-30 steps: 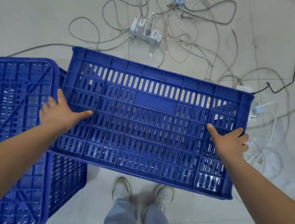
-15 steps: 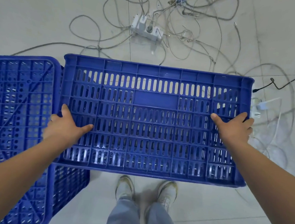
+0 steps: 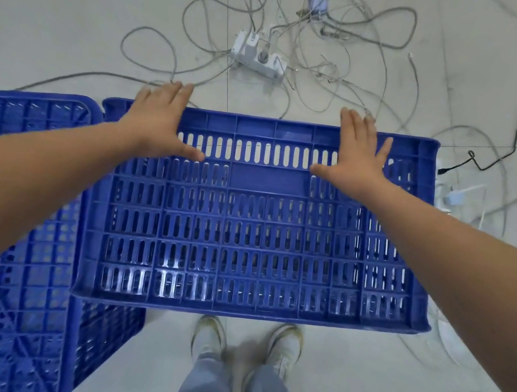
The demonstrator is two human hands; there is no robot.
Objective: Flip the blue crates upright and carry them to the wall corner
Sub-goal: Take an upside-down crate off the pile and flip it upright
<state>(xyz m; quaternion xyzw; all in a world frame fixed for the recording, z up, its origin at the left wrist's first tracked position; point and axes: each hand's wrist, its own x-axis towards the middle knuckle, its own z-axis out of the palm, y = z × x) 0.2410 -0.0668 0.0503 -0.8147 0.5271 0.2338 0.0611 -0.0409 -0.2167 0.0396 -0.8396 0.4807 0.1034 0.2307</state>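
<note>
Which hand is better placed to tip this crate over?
Neither clearly: left hand and right hand lie flat and evenly spaced on the far edge of the crate. The left works beside the second crate, so perhaps the right has slightly freer room.

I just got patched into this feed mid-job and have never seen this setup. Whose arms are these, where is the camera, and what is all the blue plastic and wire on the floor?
There is no machine here. The camera sits on a person's head and looks down, so you see their own arms, trouser legs and shoes.

The large blue slatted crate in front of them shows one long side wall to the camera. The left hand and the right hand lie flat on that wall with straight fingers reaching over its far edge; neither is curled round anything.

A second blue crate sits just to the left, its gridded face up.

Beyond the crates, on the pale tiled floor, lie a white power strip and a tangle of grey cables.
</note>
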